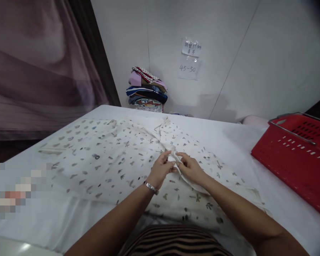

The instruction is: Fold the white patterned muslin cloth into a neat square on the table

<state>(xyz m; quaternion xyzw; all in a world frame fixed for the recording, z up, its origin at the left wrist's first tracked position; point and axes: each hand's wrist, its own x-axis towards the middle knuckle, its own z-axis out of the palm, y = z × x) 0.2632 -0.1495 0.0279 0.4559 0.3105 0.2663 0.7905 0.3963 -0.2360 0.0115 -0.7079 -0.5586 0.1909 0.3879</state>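
Observation:
A white garment [104, 156] printed with small dark leaf and flower marks lies spread over the white table [256, 149]. Its front opening runs down the middle toward me. My left hand [161, 170], with a silver watch on the wrist, pinches the fabric edge at that opening. My right hand [190, 169] pinches the same edge from the other side, fingertips almost touching the left ones. Both hands are closed on the cloth, and a small fold of it rises between them.
A red plastic basket [298, 153] with a metal handle stands at the right edge. A pile of folded clothes [146, 90] rests against the back wall beneath two paper notes [190, 58]. A mauve curtain [37, 67] hangs at the left.

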